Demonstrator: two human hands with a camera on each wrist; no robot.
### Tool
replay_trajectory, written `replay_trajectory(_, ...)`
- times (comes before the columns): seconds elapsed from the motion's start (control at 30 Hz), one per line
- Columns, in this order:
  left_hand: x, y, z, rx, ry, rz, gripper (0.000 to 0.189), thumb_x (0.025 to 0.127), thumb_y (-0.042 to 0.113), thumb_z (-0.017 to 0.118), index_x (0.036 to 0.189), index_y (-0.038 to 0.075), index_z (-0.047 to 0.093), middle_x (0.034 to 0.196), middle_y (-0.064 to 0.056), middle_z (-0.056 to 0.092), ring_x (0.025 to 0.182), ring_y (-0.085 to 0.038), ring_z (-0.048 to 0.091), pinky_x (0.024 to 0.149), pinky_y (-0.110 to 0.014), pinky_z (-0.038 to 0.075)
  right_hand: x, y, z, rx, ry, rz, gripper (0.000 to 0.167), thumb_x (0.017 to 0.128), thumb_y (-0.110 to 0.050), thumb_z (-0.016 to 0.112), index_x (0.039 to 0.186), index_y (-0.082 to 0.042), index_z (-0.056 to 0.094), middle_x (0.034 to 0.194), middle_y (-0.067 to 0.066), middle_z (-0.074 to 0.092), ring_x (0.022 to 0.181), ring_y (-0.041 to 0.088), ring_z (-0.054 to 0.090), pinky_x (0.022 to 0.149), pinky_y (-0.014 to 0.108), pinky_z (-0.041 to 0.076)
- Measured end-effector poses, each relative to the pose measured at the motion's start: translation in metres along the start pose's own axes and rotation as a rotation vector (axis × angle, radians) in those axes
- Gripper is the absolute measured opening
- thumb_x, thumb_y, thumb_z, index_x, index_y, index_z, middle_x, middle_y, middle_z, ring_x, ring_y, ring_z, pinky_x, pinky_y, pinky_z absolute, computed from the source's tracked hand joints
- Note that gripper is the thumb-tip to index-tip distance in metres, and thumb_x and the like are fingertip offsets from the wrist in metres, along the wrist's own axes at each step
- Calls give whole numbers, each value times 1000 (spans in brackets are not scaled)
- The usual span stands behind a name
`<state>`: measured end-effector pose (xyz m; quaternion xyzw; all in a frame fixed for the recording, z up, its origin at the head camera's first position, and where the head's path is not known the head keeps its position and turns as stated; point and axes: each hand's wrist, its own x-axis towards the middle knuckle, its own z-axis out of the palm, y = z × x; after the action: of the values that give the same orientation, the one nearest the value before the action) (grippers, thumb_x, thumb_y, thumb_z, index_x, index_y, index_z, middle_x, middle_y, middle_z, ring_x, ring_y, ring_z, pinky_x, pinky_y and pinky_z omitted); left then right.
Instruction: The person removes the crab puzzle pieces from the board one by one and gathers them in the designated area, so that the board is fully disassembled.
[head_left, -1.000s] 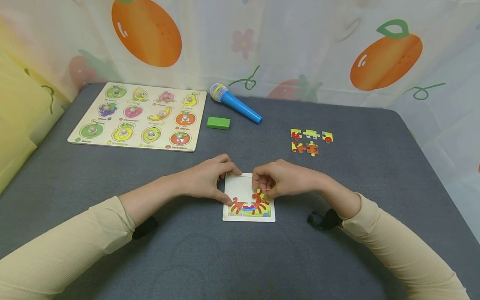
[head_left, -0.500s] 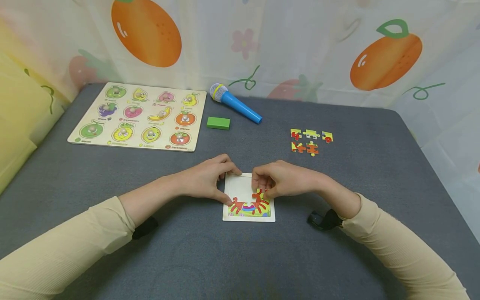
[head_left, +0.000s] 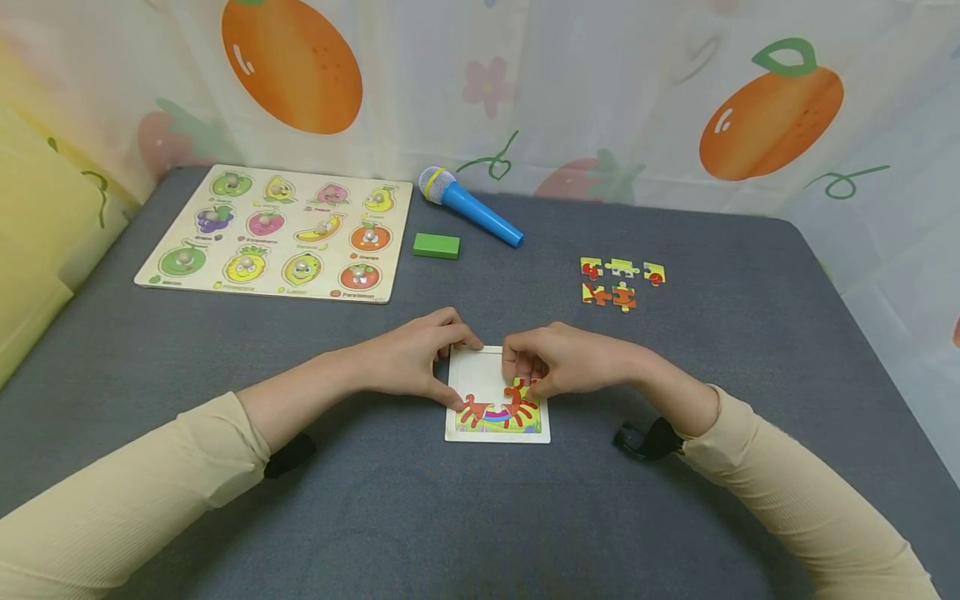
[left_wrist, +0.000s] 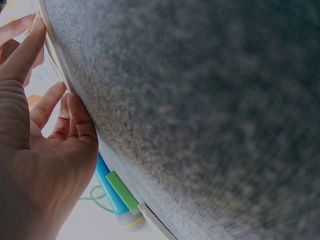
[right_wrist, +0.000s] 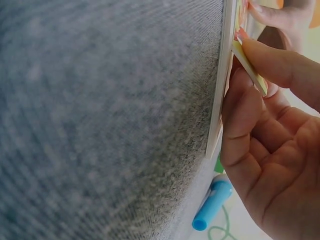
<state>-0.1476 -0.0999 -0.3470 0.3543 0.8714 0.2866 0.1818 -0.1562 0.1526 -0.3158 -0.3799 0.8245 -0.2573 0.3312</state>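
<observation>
A small square puzzle board (head_left: 474,367) with a pale raised rim lies on the table in front of the person. Jigsaw pieces (head_left: 491,418) with red figures and a rainbow stripe fill its near part; its far part is bare. The left hand (head_left: 412,358) holds the board at its left side, thumb near the front and fingers at the far left corner. Over the board's right side, the right hand (head_left: 573,358) pinches a yellow-and-red puzzle piece (right_wrist: 254,70) between thumb and fingers. That piece is tilted, one edge low against the board in the right wrist view.
Several loose puzzle pieces (head_left: 624,297) lie to the right, beyond the right hand. A fruit peg puzzle (head_left: 292,281) lies at the back left. Beside it are a green block (head_left: 437,246) and a blue toy microphone (head_left: 480,214). A printed curtain (head_left: 600,100) hangs behind the table.
</observation>
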Motion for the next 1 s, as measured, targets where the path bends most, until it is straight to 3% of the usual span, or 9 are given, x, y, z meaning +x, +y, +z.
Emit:
replay_trajectory(0.73,0,0,1,14,4,3,65,71,34,89,126,14,62,107,-2,51,90,-13,48,78,-26,44,-2,-2,-5,34,-10,25,21,86,-7,73,101,-17,62,85,-3,61,77,11,55,69,25,46)
replay_trajectory(1.0,0,0,0,1,-2,-12,66,71,34,89,128,14,62,108,-2,51,91,-14,48,79,-26,44,-16,5,-26,71,75,68,22,86,-12,74,103,-15,61,87,-1,66,80,15,58,71,28,49)
